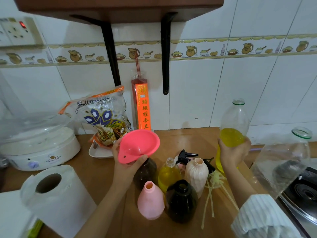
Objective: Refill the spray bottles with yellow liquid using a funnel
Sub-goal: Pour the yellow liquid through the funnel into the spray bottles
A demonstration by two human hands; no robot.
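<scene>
Nearest, on the wooden counter [103, 177], stand the uncapped spray bottles: a pink bottle [150, 200] and a black bottle [181, 201] in front, then a clear bottle [169, 174] already holding yellow liquid, a ribbed peach bottle [197, 174] and a dark brown bottle [145, 170] behind. They look like thin, light plastic, so an empty one would likely tip at a nudge; steadying by the body below the neck seems wise. The left hand [127, 162] holds the pink funnel [139, 146] tilted above the brown bottle, thumb and fingers pinching its tabbed rim; it looks stiff and light, and the rim is the sensible hold. The right hand [235, 152] wraps curled fingers round the lower half of the large clear bottle [235, 121], open-topped, with yellow liquid in its lower part. That one is probably the heaviest and slippery if oily, best gripped low. Loose trigger heads [187, 156] with pale dip tubes [212, 194] lie just beside the bottles and could snag a sleeve. A paper towel roll [54, 200] sits at near left, an empty clear jug [284, 162] at right, a rice bag [104, 117] and steamer [37, 145] further back.
</scene>
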